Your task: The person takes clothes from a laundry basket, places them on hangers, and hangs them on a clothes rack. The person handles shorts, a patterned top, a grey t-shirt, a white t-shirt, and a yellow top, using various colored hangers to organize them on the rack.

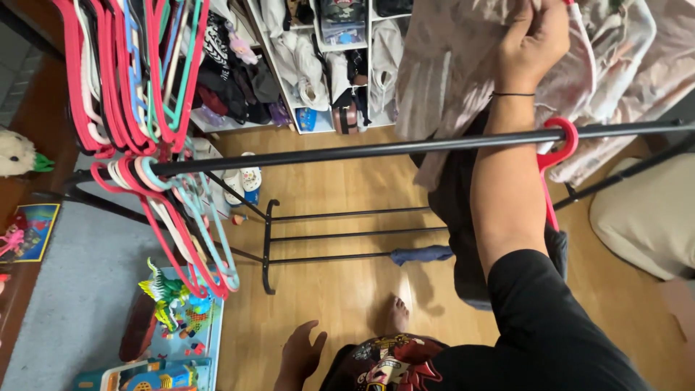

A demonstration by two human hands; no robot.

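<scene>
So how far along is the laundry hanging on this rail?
Done: one dark garment on a red hanger on the rail. In hand: right hand grips a pale garment above the rail; left hand hangs free. Left: that garment isn't on the rail yet; many empty hangers remain.

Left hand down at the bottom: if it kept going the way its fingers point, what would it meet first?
The left hand points at bare wooden floor; next comes the black rack's lower bars, though depth is hard to judge.

Hangers (pixel 137 87) left on rail (pixel 362 150), probably
</scene>
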